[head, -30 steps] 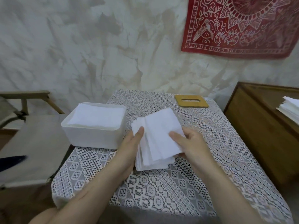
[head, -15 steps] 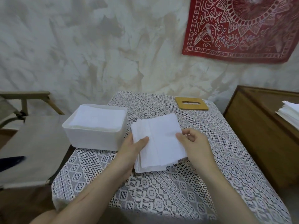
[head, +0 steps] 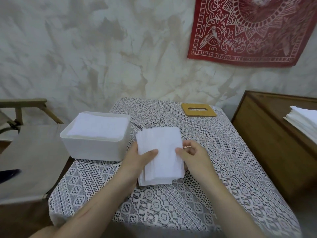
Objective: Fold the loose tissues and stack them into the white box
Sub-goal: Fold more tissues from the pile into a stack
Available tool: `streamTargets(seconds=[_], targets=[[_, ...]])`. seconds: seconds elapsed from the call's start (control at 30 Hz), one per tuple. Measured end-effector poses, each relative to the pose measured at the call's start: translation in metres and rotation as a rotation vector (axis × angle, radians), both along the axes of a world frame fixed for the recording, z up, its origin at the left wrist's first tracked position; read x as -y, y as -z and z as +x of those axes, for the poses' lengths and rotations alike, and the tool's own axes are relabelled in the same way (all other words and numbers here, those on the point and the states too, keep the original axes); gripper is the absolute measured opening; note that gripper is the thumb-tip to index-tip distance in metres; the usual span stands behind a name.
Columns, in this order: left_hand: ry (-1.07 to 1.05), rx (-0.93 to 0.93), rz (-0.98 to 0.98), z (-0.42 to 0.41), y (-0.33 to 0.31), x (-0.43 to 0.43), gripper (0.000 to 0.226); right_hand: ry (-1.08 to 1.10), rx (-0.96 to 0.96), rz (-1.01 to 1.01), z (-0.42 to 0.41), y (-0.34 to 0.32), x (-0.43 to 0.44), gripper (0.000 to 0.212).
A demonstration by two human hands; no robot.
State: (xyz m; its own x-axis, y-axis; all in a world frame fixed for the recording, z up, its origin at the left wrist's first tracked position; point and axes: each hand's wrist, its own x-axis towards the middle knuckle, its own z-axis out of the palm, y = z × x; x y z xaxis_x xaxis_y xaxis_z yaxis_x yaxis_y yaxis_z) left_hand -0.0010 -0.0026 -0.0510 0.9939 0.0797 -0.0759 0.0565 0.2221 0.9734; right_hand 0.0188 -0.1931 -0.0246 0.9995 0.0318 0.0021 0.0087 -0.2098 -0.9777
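Observation:
A stack of folded white tissues (head: pixel 161 152) lies on the lace-covered table (head: pixel 223 160), squared up between my hands. My left hand (head: pixel 137 162) grips the stack's left edge, thumb on top. My right hand (head: pixel 193 157) holds the right edge, thumb pressed onto the top sheet. To the left stands the white box (head: pixel 92 146), filled with folded tissues (head: pixel 99 124) almost to its rim.
A wooden lid with a slot (head: pixel 198 109) lies at the table's far edge. A wooden cabinet (head: pixel 274 134) on the right carries another pile of tissues (head: pixel 303 121). A canvas chair (head: pixel 32 152) stands left of the table. A red cloth (head: pixel 248 31) hangs on the wall.
The tissue stack went from fanned and skewed to squared up. Both hands slid closer together along its edges, and the stack turned more upright in view.

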Motion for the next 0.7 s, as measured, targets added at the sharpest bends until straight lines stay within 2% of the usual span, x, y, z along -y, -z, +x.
streamTargets(seconds=[0.1,0.2,0.33,0.43,0.57,0.63,0.7], targets=[[0.020,0.009,0.023,-0.001,-0.002,-0.001,0.046,-0.039,-0.057,0.063,0.003,-0.005,0.010,0.029],[0.068,0.003,0.051,-0.004,-0.004,0.000,0.047,-0.156,-0.166,0.168,0.006,-0.006,0.014,0.041],[0.145,-0.020,0.074,-0.008,-0.008,0.003,0.048,-0.235,-0.315,0.364,0.011,-0.006,0.015,0.039],[0.226,-0.054,0.086,-0.011,-0.013,0.002,0.055,-0.281,-0.370,0.406,0.011,-0.009,0.020,0.035],[0.325,-0.092,0.124,-0.010,-0.017,0.000,0.061,-0.319,-0.314,0.393,0.010,-0.008,0.027,0.034],[0.330,-0.081,0.204,-0.009,-0.019,-0.002,0.073,-0.213,-0.253,0.446,0.009,-0.008,0.028,0.029],[0.285,-0.051,0.279,-0.007,-0.021,-0.003,0.070,-0.087,-0.186,0.510,0.009,-0.006,0.030,0.031]])
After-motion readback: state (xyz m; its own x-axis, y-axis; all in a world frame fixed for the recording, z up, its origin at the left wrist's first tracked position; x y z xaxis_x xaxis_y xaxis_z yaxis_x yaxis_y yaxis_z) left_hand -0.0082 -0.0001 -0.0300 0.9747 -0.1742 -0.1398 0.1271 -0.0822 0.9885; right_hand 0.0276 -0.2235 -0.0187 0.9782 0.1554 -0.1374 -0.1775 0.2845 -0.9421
